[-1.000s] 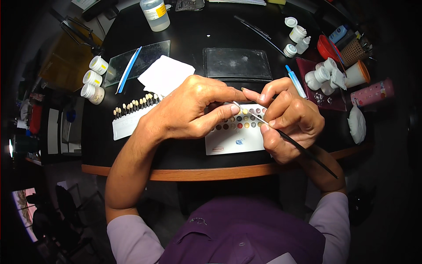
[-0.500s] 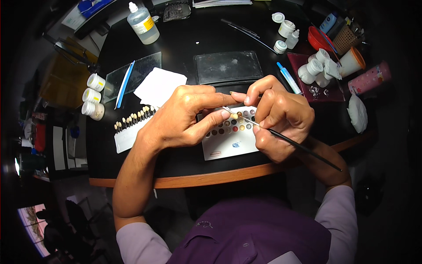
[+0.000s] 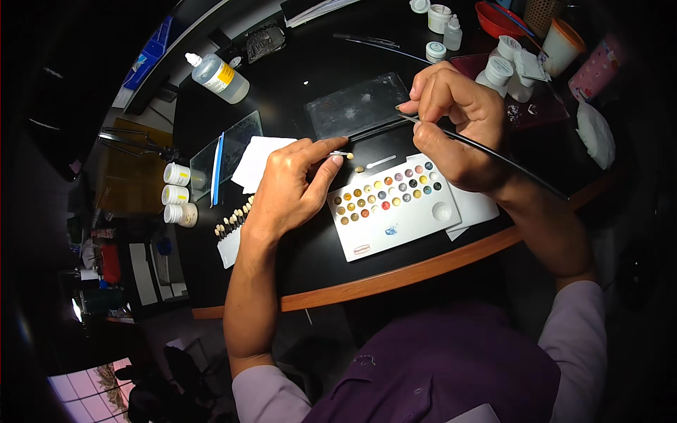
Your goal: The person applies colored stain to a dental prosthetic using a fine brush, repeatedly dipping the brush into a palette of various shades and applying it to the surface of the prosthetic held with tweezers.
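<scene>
My left hand (image 3: 300,176) pinches a thin light holder with a tooth-coloured crown (image 3: 349,156) at its end, between thumb and forefinger. Raised to the right of it, my right hand (image 3: 458,116) grips a fine paintbrush (image 3: 493,149) by its long black handle, its tip pointing left and apart from the crown. Below both hands lies a white palette (image 3: 367,240) with rows of small wells of coloured stain and a larger round well. A small yellowish tooth-like piece (image 3: 360,169) and a short white stick (image 3: 381,161) rest just beyond the palette.
Left stand a tooth shade guide (image 3: 229,247), white jars (image 3: 176,194), a glass slab (image 3: 247,128) and folded white paper (image 3: 261,158). A liquid bottle (image 3: 218,77) and a dark flat case (image 3: 352,106) lie farther back. More jars (image 3: 498,70) crowd the right; a wooden edge (image 3: 381,275) runs nearest me.
My hands have drawn apart: the right, with the brush, has lifted away up and right, uncovering the palette. The view has turned, so the table appears tilted. Both hands keep their hold.
</scene>
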`<state>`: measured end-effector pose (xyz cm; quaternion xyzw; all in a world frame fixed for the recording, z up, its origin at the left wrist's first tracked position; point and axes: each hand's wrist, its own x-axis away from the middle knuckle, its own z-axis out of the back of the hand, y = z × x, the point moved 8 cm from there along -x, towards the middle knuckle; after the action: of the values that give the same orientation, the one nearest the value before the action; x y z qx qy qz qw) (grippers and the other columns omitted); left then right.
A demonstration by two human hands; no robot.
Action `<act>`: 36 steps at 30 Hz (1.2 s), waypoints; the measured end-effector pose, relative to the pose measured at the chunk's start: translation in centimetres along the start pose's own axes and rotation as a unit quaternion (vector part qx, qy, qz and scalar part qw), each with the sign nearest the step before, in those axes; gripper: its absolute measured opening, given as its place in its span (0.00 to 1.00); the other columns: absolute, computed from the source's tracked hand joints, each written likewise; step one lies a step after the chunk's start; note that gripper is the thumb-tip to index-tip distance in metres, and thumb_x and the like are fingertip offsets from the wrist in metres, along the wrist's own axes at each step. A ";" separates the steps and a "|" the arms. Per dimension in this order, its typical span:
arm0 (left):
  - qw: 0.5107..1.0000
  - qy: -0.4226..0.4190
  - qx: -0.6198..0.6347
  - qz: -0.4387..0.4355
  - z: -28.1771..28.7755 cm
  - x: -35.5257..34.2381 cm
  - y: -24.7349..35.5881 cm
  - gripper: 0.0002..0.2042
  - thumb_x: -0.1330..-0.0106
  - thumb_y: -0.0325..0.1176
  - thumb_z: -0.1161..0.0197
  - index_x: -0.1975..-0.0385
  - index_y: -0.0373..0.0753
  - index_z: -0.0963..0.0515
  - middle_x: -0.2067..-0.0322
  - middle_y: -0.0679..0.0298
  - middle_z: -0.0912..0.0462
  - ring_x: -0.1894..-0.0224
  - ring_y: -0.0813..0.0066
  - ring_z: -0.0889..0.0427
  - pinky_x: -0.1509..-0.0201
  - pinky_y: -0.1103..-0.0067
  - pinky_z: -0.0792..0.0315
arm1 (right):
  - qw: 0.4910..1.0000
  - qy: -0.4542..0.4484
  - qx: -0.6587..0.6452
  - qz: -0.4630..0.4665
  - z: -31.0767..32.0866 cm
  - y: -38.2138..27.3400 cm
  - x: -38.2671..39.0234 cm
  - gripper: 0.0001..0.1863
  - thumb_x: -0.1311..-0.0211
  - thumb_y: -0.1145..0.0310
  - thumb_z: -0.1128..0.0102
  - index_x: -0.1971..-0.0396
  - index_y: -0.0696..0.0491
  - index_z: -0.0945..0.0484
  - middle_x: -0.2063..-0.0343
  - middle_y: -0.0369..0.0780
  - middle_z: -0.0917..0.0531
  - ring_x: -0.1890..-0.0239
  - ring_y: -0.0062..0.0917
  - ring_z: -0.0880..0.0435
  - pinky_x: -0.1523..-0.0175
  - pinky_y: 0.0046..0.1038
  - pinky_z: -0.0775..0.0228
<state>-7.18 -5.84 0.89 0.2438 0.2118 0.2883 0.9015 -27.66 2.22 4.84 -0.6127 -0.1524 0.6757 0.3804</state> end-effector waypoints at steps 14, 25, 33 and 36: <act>1.000 -0.005 -0.003 0.014 0.0 0.0 0.0 0.14 0.26 0.33 0.34 0.48 0.34 0.11 0.74 0.54 0.15 0.73 0.66 0.17 0.65 0.70 0.23 | 0.990 -0.055 0.073 -0.104 -1.3 1.0 0.2 0.08 0.49 0.74 0.32 0.75 0.58 0.24 0.75 0.42 0.19 0.67 0.26 0.14 0.59 0.31 0.17; 1.000 0.005 0.000 0.004 0.7 0.2 0.0 0.14 0.26 0.33 0.33 0.47 0.33 0.12 0.74 0.56 0.16 0.73 0.68 0.18 0.65 0.71 0.26 | 0.950 -0.242 0.054 -0.190 -3.3 2.6 1.2 0.07 0.50 0.70 0.31 0.72 0.58 0.16 0.72 0.42 0.12 0.65 0.29 0.12 0.58 0.34 0.21; 1.000 0.014 -0.023 -0.012 0.8 0.5 0.1 0.14 0.26 0.31 0.34 0.46 0.35 0.12 0.76 0.60 0.20 0.74 0.73 0.24 0.68 0.73 0.31 | 0.966 -0.208 0.046 -0.150 -3.0 2.7 1.1 0.07 0.50 0.73 0.35 0.82 0.58 0.23 0.84 0.38 0.20 0.78 0.20 0.23 0.69 0.28 0.32; 1.000 0.013 -0.019 -0.014 0.8 0.5 0.4 0.14 0.26 0.30 0.34 0.46 0.34 0.12 0.76 0.60 0.20 0.74 0.73 0.24 0.69 0.73 0.32 | 0.956 -0.221 0.072 -0.179 -1.8 3.0 0.6 0.10 0.50 0.73 0.37 0.85 0.58 0.28 0.87 0.36 0.26 0.80 0.17 0.28 0.72 0.28 0.39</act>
<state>-6.57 -5.55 1.64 0.2196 0.2208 0.2829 0.9072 -26.90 0.18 1.97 -0.3816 -0.2905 0.7246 0.4949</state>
